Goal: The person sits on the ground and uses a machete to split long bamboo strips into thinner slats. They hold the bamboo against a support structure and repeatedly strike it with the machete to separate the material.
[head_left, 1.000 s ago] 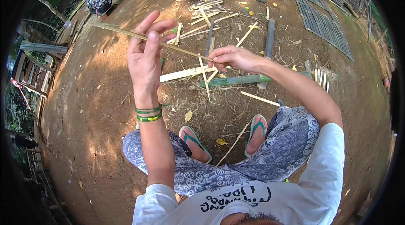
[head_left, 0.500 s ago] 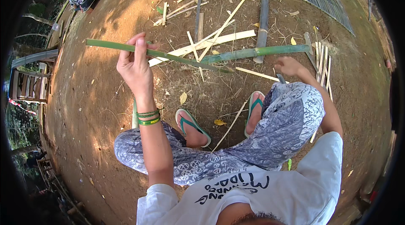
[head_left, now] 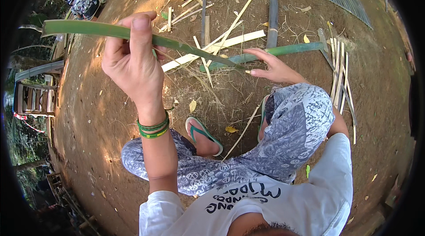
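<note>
The left hand (head_left: 133,65) is raised in the upper left of the frame, fingers closed around a thin green bamboo strip (head_left: 133,34). The strip runs from the far left edge rightward and slightly down, tapering to a point near the centre, just beside the right hand (head_left: 272,65). That hand is open, fingers stretched flat and holding nothing, above the right knee. Just above it on the dirt lies a green bamboo pole (head_left: 283,51), with pale split slats (head_left: 221,46) scattered around the upper centre. A bundle of slats (head_left: 338,65) lies at right. Green bangles (head_left: 153,128) ring the left wrist; a green sandal (head_left: 203,135) sits lower centre.
</note>
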A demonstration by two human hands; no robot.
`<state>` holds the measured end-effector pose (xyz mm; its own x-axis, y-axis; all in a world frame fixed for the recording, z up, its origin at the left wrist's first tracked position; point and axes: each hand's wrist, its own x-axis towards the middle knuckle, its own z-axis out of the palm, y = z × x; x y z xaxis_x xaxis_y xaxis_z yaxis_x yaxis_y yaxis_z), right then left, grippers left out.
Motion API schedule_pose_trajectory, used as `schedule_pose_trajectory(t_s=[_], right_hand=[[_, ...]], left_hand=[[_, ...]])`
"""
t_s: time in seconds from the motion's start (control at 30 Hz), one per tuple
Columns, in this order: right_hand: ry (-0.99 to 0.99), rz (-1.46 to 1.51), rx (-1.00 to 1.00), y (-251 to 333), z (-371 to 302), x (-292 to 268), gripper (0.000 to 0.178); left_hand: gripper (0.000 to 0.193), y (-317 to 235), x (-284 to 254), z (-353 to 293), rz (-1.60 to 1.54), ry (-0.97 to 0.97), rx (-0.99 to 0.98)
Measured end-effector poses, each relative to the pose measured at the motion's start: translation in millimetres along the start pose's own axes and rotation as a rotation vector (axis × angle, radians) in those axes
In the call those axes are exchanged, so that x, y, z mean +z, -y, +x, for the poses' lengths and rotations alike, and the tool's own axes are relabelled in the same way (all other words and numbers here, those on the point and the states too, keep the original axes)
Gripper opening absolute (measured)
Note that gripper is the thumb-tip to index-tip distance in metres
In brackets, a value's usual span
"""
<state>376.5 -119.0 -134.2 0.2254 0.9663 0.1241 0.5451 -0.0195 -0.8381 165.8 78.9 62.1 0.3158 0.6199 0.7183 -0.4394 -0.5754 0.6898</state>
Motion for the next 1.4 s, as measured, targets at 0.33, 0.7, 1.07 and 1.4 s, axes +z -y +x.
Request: schedule_pose_trajectory(t_s=[0.33,0.7,1.07,1.4], right_hand=[[0.081,0.340,0.024,34.1,30.0,-63.8,0.028],[-0.173,-0.132,0.372,-16.5,-33.7,-184.8,0.058],[-0.149,-0.687,0.164,3.4,-8.7,-117.2,0.041],[-0.692,-0.786,-0.217,3.2,-15.5,-70.5,0.039]], left_hand=[[0.022,-2.5,-38.0,42.0,0.084,0.056,-0.050],[0.026,104.8,-214.4,30.9,0.910,0.418,-0.542],[0.067,112.9,-131.0,-18.5,1.030,0.595,-0.142],[0.034,132.6,-56.4,-125.7,0.212,1.246,-0.916]])
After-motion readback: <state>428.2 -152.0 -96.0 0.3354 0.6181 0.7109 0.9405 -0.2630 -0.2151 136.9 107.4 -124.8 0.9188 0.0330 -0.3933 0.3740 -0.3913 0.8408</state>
